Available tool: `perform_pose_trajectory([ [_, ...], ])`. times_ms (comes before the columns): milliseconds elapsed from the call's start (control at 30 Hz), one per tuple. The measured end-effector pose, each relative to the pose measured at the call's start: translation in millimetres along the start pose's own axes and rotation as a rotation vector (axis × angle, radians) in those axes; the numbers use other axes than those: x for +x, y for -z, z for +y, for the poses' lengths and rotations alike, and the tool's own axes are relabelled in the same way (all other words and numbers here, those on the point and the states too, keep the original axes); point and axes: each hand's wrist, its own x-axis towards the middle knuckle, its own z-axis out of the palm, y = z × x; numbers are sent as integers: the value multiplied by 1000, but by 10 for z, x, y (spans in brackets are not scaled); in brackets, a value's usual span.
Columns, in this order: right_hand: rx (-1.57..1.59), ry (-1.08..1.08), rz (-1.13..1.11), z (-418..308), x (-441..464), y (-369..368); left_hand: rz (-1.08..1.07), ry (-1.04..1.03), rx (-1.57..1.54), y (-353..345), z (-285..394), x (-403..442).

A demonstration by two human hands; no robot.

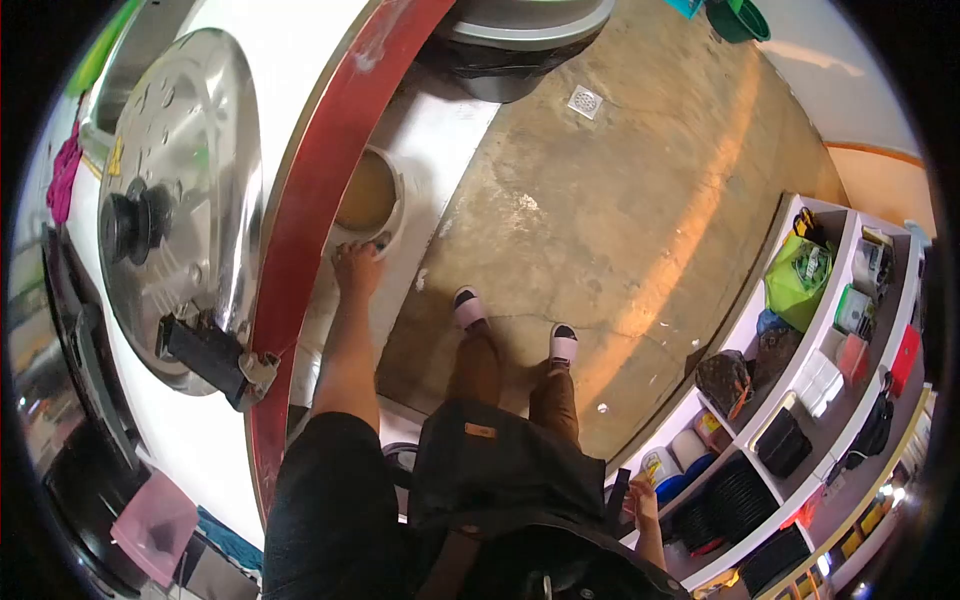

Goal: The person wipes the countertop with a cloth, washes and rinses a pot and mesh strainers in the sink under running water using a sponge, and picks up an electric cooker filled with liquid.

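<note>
My left hand (358,266) reaches down under the red counter edge to the near rim of a white bucket (397,215). Its fingers are curled at the rim, with a small dark piece beside the fingertips. Brownish liquid (368,192) shows inside the bucket. My right hand (643,497) hangs low beside the shelf, its fingers loosely bent and apparently holding nothing. A black strap end (618,495) is close to it. Across my front hangs a black bag (500,460) with a small brown label.
A large glass lid (185,200) with a black knob lies on the white counter, bounded by a red edge (320,150). A dark bin (500,75) stands ahead. At right, a white shelf (740,440) holds bags and containers. A drain (584,102) sits in the floor.
</note>
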Motion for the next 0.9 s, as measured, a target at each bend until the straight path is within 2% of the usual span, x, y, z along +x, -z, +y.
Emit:
perform_pose_trajectory([
  [100,88,-3,-23,-28,-95,-116,-14,93,-186,-541,-433,95],
  [200,148,13,-61,316,-62,-85,83,101,-44,-388,-431,121],
  [300,179,24,-103,506,-105,-91,61,236,-68,285,-214,160],
  [433,33,-59,-61,760,-86,-177,125,281,-116,646,-103,386],
  [500,63,-66,-64,830,-102,-206,175,305,-222,635,-14,362],
  [600,47,-138,-47,1001,9,-179,210,357,-462,206,-183,392],
  [700,88,-144,-81,1273,206,-68,171,394,-550,498,238,-49],
  [767,107,-30,-130,1507,409,47,212,400,-657,524,503,-316],
  [833,44,-37,-133,1324,439,95,173,358,-608,484,681,-465],
  [900,29,77,-144,1206,588,172,157,256,-700,432,738,-616],
])
